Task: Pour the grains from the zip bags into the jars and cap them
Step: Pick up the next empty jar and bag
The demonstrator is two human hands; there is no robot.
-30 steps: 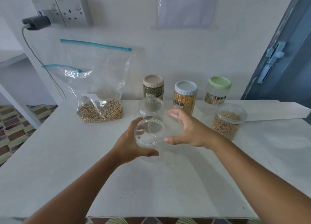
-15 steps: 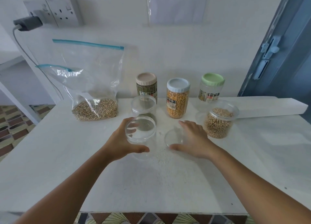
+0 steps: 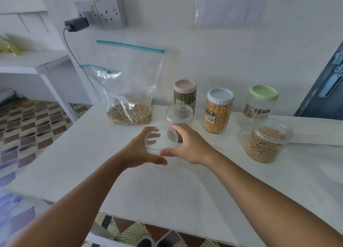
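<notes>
Returning from the lid set down half a second ago, the right hand point(image 3: 191, 146) joins the left hand point(image 3: 137, 152); both hands curl round the empty clear jar point(image 3: 160, 142) at bench point(image 3: 92, 154) centre, open for filling. At 11 o'clock, the zip bag point(image 3: 130, 98) holds grain; at 3 o'clock, an uncapped jar of beans point(image 3: 263, 144).

Both forearms reach up from the lower frame; the left hand point(image 3: 138, 152) and right hand point(image 3: 189, 146) curl inward at centre, thumbs nearly touching.

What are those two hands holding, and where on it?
An empty clear jar. The left hand and right hand grip opposite sides of it just below its open rim.
</notes>
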